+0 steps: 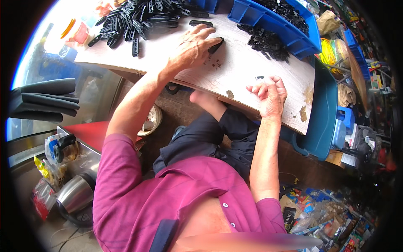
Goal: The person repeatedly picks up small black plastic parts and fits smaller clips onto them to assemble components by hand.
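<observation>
My left hand is over the white table, its thumb and fingers closed around a black plastic part. Just past its fingertips lies a similar elongated black part. A large heap of such black parts sits at the table's far left. My right hand is raised near the table's right front edge, fingers curled in. Close to its fingertips is a small black piece; whether the hand touches it I cannot tell. Anything inside those curled fingers is hidden.
Small black pieces are piled beside a blue bin of more pieces. A teal tub stands against the table's right end. At the left are a steel kettle and a bucket. Clutter covers the lower right.
</observation>
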A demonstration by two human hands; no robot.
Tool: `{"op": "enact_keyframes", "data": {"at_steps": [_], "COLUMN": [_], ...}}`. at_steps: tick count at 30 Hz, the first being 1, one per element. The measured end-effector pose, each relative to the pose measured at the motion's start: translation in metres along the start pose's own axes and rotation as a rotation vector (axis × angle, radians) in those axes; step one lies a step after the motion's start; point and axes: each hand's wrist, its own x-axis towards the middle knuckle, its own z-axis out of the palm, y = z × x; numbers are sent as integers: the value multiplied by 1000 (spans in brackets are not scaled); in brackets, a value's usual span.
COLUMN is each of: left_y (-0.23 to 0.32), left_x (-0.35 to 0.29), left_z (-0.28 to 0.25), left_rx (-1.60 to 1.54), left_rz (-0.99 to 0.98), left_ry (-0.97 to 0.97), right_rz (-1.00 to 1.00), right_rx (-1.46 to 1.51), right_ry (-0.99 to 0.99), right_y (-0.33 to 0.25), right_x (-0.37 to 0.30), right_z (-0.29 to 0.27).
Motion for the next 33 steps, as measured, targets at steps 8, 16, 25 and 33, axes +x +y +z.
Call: {"op": "enact_keyframes", "data": {"at_steps": [8,16,25,33], "left_y": [16,31,126,147], "left_x": [11,7,-2,10], "left_z": [-1,-3,-4,22], "left_rx": [-75,-204,-1680,-1834], "left_rz": [36,-34,-748,-716], "left_ry": [-53,-57,7,-47], "right_rz": [-4,-10,-89,-17], "right_rx": [-16,-18,72,129], "right_ry": [-11,-20,42,60], "right_y": [1,2,-5,-5], "right_x": [3,5,-2,-4], "right_z": [-2,-2,7,2]}}
